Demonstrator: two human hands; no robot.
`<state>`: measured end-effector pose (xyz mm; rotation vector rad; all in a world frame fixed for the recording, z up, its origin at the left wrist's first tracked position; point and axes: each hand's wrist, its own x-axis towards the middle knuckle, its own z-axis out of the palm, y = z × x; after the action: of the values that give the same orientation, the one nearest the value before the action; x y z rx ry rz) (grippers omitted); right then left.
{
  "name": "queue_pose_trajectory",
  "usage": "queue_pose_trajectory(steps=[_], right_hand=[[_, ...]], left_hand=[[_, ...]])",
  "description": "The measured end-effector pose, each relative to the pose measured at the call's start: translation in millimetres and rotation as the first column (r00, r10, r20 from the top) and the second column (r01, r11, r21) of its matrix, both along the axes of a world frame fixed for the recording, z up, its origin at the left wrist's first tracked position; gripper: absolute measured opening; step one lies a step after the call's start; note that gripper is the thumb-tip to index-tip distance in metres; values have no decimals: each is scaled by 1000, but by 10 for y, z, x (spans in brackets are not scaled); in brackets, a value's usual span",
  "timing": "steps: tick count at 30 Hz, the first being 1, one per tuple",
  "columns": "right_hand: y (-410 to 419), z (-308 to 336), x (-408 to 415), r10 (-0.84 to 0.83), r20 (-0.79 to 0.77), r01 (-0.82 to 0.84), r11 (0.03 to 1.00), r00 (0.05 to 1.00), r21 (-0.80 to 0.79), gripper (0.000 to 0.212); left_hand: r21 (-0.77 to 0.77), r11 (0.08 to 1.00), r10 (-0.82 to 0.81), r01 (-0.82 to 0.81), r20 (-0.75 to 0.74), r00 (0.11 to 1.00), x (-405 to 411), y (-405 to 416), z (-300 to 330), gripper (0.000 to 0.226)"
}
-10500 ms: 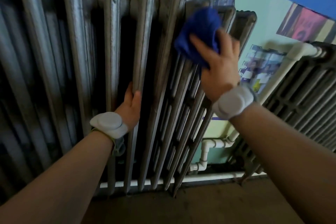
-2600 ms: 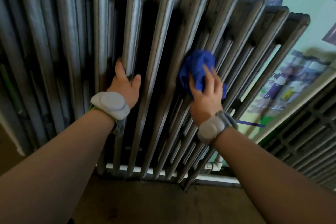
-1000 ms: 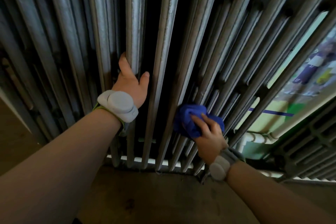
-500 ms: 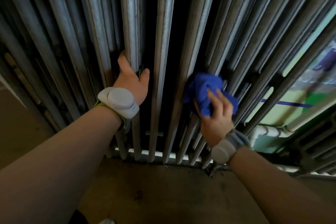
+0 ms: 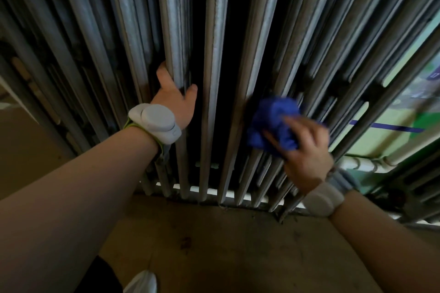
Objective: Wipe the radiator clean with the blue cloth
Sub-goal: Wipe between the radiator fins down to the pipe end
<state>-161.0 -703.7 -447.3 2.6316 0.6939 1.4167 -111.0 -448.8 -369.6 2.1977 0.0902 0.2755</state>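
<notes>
A tall grey cast-iron radiator (image 5: 215, 31) with many upright ribs fills the upper view. My left hand (image 5: 175, 100) grips one rib at mid-height, thumb on one side and fingers wrapped behind it. My right hand (image 5: 307, 147), blurred by motion, holds the bunched blue cloth (image 5: 271, 121) and presses it against the lower part of the ribs to the right. Both wrists wear white bands.
A white pipe (image 5: 214, 191) runs along the floor under the radiator. The brown floor (image 5: 226, 245) lies below, with a white shoe tip (image 5: 141, 282) at the bottom edge. A second dark radiator (image 5: 419, 188) and a green wall (image 5: 385, 135) stand at the right.
My right hand has slid the blue cloth down the ribs and slightly right since half a second ago. The left hand keeps its grip on the same rib.
</notes>
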Motion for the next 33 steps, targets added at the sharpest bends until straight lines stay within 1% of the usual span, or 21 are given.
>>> queue_pose_trajectory(steps=[1, 3, 5, 7, 9, 10, 11, 13, 14, 16, 17, 18, 20, 21, 24, 26, 27, 29, 30, 32, 33], right_hand=[[5, 88, 38, -22, 69, 19, 999, 997, 41, 38], [89, 103, 85, -36, 70, 26, 990, 997, 142, 39], [200, -138, 76, -58, -59, 70, 969, 997, 235, 41], [291, -309, 2, -81, -257, 155, 947, 963, 280, 50], [289, -499, -48, -122, -526, 232, 962, 841, 147, 59], [266, -537, -85, -136, -607, 230, 970, 783, 79, 66], [269, -552, -123, -127, -618, 200, 978, 776, 51, 71], [214, -753, -175, -148, -546, 83, 986, 825, -142, 56], [177, -851, -182, -208, -538, 70, 962, 817, -265, 48], [120, -1022, -155, -230, -600, 2, 935, 766, -356, 44], [111, -1036, -135, -195, -626, -45, 937, 755, -346, 44], [86, -1029, -141, -128, -584, -66, 952, 802, -300, 43], [72, -890, -157, 55, -415, -113, 987, 908, -117, 39], [85, -798, -150, 101, -317, -113, 993, 943, -18, 44], [189, -355, -156, 74, -140, -42, 974, 987, 221, 53], [188, -284, -100, 60, -48, -49, 980, 997, 192, 52], [198, -293, -82, 38, -33, -34, 992, 999, 122, 62], [207, -437, -85, -7, -161, 13, 999, 987, 33, 89], [213, -547, -105, -33, -241, 33, 999, 970, -7, 94], [170, -840, -118, -67, -406, 29, 995, 911, -98, 89], [160, -962, -99, -98, -522, 7, 985, 847, -174, 76]], left_hand=[[3, 1000, 5, -5, -9, 1000, -5, -5, -5, 73], [6, 1000, 14, -14, -16, 1000, -13, -15, -12, 74], [11, 1000, 18, -18, -17, 1000, -11, -17, -14, 74], [36, 999, 21, -20, -31, 999, -4, -20, -32, 76], [74, 997, 22, -16, -80, 997, -1, -7, -76, 77], [91, 996, 20, -10, -105, 994, 4, 11, -103, 78], [113, 994, 15, 0, -132, 991, 1, 25, -141, 78], [143, 989, -1, 28, -182, 983, -16, 39, -216, 79], [158, 987, -6, 38, -199, 980, -19, 55, -241, 79], [192, 980, -11, 57, -233, 972, -27, 93, -283, 79], [204, 977, -15, 67, -245, 969, -21, 102, -284, 79], [218, 973, -16, 75, -259, 966, -24, 112, -293, 80], [251, 965, -9, 79, -269, 963, -20, 117, -291, 80], [266, 961, -4, 78, -270, 963, -20, 112, -281, 80], [291, 954, 14, 70, -278, 960, -22, 95, -254, 81], [308, 950, 42, 56, -302, 953, -11, 67, -246, 82], [309, 950, 55, 49, -317, 947, 0, 47, -245, 83], [301, 953, 85, 23, -341, 936, 16, -9, -225, 84], [292, 956, 100, 4, -340, 935, 24, -30, -216, 84], [281, 959, 127, -34, -323, 938, -2, -87, -198, 83], [271, 961, 131, -46, -306, 943, -20, -107, -211, 83]])
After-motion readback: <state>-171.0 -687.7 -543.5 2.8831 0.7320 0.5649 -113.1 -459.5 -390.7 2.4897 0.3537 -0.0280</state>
